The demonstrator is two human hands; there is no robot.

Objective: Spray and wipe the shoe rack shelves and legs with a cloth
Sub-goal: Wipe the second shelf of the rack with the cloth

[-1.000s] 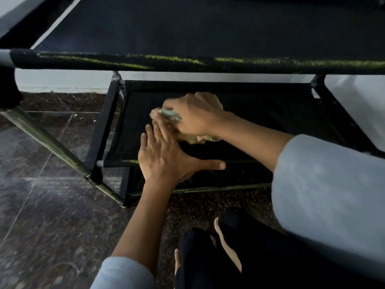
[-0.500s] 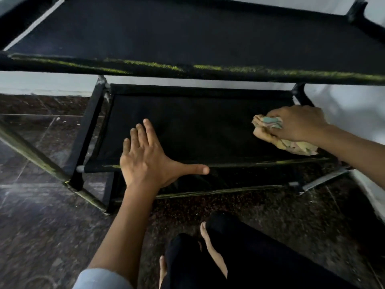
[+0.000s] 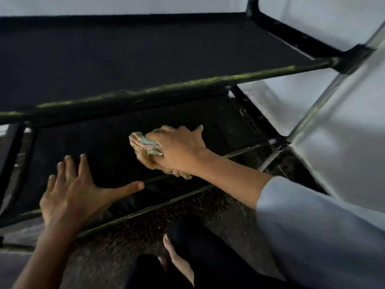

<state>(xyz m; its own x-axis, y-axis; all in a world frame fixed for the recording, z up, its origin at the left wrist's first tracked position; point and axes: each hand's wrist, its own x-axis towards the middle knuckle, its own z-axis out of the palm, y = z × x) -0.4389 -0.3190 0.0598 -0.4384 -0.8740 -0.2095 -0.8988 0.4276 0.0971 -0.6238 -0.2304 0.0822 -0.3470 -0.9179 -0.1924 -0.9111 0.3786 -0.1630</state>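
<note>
A dark speckled stone floor (image 3: 145,232) runs under a low shoe rack (image 3: 352,57) that stands against a pale wall (image 3: 343,126), seen from just above by someone crouched before it. The rack's upper shelf (image 3: 125,59) of black fabric fills the top of the view; below it lies the lower shelf (image 3: 87,147), also black, with a thin front rail.

The right hand (image 3: 177,148) grips a crumpled pale cloth (image 3: 145,144) and presses it onto the lower shelf a little right of its middle, near the front rail. Half a second ago that hand and cloth were at the far right end of the same shelf, and a second ago near the left hand, so the cloth has swept out to the right and is now coming back toward the centre. The left hand (image 3: 73,192) has kept its place on the front left part of the shelf, lying flat with fingers spread and thumb stretched out, gripping nothing and seemingly steadying the fabric.

This looks like back-and-forth wiping of the lower shelf, well under way. The metal leg (image 3: 325,97) at the right and the upper shelf's front bar (image 3: 166,88) show no hand on them; whether they are already wiped cannot be told. No spray bottle is in view.
</note>
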